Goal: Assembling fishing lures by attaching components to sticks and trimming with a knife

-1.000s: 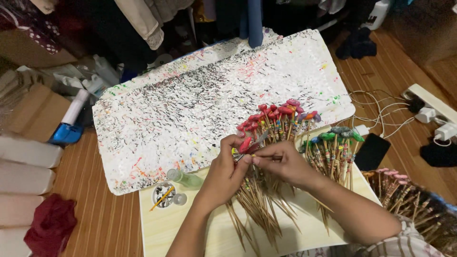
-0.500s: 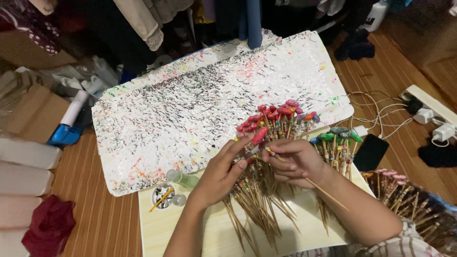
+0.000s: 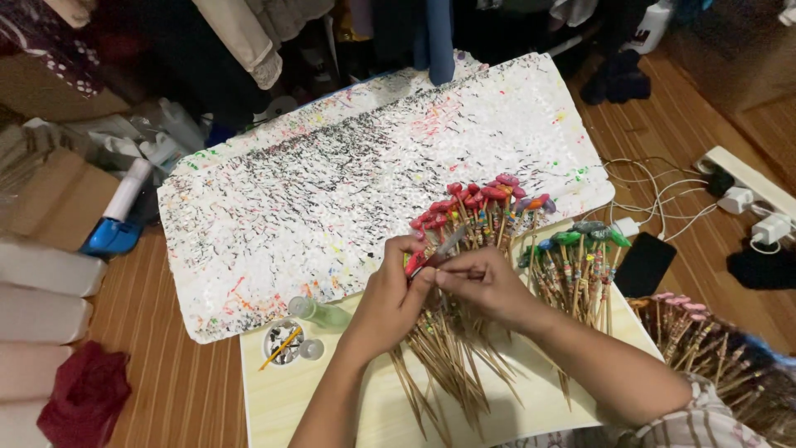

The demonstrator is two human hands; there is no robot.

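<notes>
Bamboo sticks [image 3: 452, 365] with red painted tips lie fanned on the pale surface [image 3: 315, 398], and both hands meet over them. The left hand [image 3: 390, 299] is closed, pinching a red-tipped stick [image 3: 417, 262] by its head; the right hand [image 3: 489, 286] is closed on a thin stick [image 3: 461, 273] held level against it. A green-tipped bunch [image 3: 576, 265] lies just beside, a paint-flecked foam board [image 3: 356, 182] behind, and a small bottle [image 3: 319, 313] near the left wrist.

Sticks bundle [image 3: 464, 274] is lying on board [image 3: 332, 398] between foam sheet [image 3: 332, 182] behind and both hands, second bundle [image 3: 572, 265] sitting right, bottle [image 3: 319, 313] and cup [image 3: 283, 344] left.
</notes>
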